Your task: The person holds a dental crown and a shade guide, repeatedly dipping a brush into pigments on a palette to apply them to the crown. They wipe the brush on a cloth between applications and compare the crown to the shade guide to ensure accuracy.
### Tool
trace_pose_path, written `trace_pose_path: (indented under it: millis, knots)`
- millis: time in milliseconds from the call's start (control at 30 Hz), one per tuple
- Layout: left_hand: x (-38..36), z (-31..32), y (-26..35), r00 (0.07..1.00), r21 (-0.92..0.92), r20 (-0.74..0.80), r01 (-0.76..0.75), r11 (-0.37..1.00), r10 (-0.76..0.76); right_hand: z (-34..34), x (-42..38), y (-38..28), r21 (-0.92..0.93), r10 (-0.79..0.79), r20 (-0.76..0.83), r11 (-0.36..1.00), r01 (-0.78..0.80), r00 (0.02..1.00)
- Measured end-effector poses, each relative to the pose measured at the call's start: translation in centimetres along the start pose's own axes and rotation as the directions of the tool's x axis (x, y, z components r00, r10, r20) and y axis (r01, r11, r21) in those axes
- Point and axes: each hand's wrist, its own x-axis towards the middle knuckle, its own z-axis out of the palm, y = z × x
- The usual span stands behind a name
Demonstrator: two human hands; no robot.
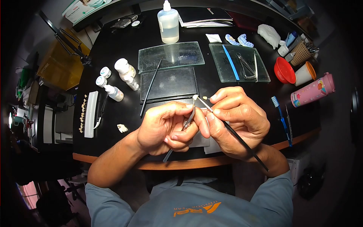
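Observation:
My left hand (pixel 160 126) is closed around slim metal tweezers (pixel 188 121), whose dark end sticks out below the palm. At their upper tip sits a small whitish tooth crown (pixel 195 97). My right hand (pixel 244 121) pinches a fine brush (pixel 244 143) with a black handle like a pen, its tip meeting or almost meeting the crown. Just beyond the fingers lies another small tooth-coloured piece (pixel 205 98). White paper (pixel 200 140) lies on the table under both hands. Behind them is a dark rectangular palette (pixel 170 83) with a thin black brush (pixel 150 89) lying across it.
A scratched glass slab (pixel 145 56) and a clear liquid bottle (pixel 168 26) stand farther back. Small white bottles (pixel 114 93) are at left, beside a white tray (pixel 90 115). At right are a glass plate (pixel 245 77) with tools, a red bowl (pixel 284 70) and a pink flask (pixel 312 90).

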Motion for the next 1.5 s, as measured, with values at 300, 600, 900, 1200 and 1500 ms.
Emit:
trace_pose_path:
  millis: [300, 600, 900, 1200, 1500]
  knots:
    - [-0.05, 0.09, 0.08, 1.000, 0.027, -0.024, 0.008, 1.000, -0.007, -0.03, 0.00, 0.01, -0.006, -0.001, 0.007, 1.000, 0.001, 1.000]
    - [-0.03, 0.23, 0.08, 0.999, 0.033, -0.033, 0.002, 0.999, -0.001, 0.08, 0.14, -0.11, -0.006, -0.004, 0.001, 1.000, 0.004, 1.000]
    - [-0.02, 0.24, 0.07, 0.999, 0.036, -0.039, 0.004, 0.999, -0.003, 0.14, 0.13, -0.18, 0.000, 0.003, -0.010, 1.000, -0.003, 1.000]
    - [0.01, 0.13, 0.03, 0.999, 0.033, -0.034, 0.000, 0.999, 0.001, 0.15, 0.18, -0.17, 0.007, -0.004, -0.011, 1.000, 0.004, 1.000]
    - [-0.03, 0.53, 0.35, 0.997, 0.133, -0.076, 0.009, 0.991, 0.001, 0.07, -0.17, -0.18, 0.052, 0.018, -0.021, 0.998, -0.017, 1.000]
